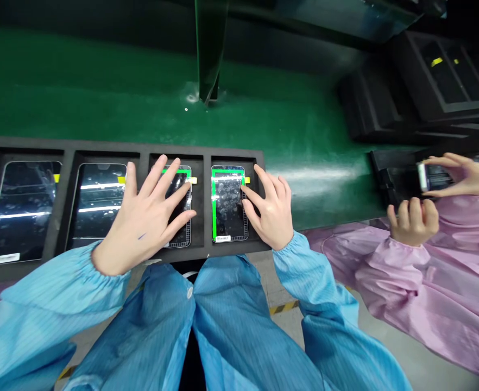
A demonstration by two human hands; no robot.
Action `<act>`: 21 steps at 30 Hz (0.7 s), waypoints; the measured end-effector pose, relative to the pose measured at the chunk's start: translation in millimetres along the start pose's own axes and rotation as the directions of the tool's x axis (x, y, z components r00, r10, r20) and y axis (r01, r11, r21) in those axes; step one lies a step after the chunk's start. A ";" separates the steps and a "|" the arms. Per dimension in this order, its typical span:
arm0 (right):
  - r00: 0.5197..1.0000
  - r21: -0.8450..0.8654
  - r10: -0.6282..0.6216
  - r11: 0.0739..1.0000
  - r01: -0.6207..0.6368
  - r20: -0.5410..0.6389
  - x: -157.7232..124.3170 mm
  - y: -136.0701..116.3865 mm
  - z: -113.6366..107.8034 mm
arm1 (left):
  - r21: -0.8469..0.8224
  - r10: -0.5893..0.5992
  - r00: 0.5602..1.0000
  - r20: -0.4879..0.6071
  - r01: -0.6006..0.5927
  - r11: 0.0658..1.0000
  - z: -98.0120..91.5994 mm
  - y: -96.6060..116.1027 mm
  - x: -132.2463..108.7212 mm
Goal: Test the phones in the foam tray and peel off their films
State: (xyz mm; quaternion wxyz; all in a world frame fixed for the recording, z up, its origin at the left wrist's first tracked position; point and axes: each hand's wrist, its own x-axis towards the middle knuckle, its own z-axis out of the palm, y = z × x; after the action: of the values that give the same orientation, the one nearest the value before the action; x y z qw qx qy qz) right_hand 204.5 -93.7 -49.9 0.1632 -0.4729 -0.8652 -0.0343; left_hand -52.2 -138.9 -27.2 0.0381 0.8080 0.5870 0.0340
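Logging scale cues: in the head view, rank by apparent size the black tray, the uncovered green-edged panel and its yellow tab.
1. black tray
2. green-edged panel
3. yellow tab
The differences are plain.

Dim scene; overhead strip glare on screens (101, 206); edges bowed, corners dark.

Friend: What are you touching there?

Me: I am touching two dark glass screens, the left screen (183, 233) and the right screen (228, 203). They are lying flat, side by side, each in its own slot at the right end of the black tray (207, 201).

Friend: What are they looking like?

Me: Both are shining. A bright green line (214, 203) is running along the top and down the left side of the right screen. A little yellow tab (246, 180) is sticking out by each top right corner. My left hand (144, 222) is covering most of the left screen. My right hand (270, 209) is touching the right screen's edge.
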 end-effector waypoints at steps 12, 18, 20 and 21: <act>1.000 0.049 0.023 0.999 -0.023 0.005 -15.0 -5.9 -8.5 | -0.062 0.009 1.000 0.011 -0.008 0.998 -0.6 10.0 -20.1; 0.999 0.052 0.033 0.998 -0.034 0.017 -22.3 -8.3 -10.8 | -0.087 -0.013 0.999 0.052 0.017 0.996 -3.2 15.1 -26.8; 1.000 0.052 0.024 0.998 -0.025 0.007 -24.3 -9.0 -11.7 | -0.091 -0.021 0.998 0.062 0.027 0.995 -3.8 16.8 -28.5; 1.000 0.053 0.020 0.998 -0.020 0.002 -25.3 -9.5 -12.2 | -0.093 -0.023 0.998 0.066 0.029 0.995 -3.9 17.5 -29.4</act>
State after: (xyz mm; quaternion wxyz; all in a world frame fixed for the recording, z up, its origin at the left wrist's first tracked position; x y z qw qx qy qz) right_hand 212.3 -122.0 -45.4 0.1754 -0.4771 -0.8611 -0.0094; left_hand -45.0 -172.1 -21.8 0.0952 0.7981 0.5939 0.0348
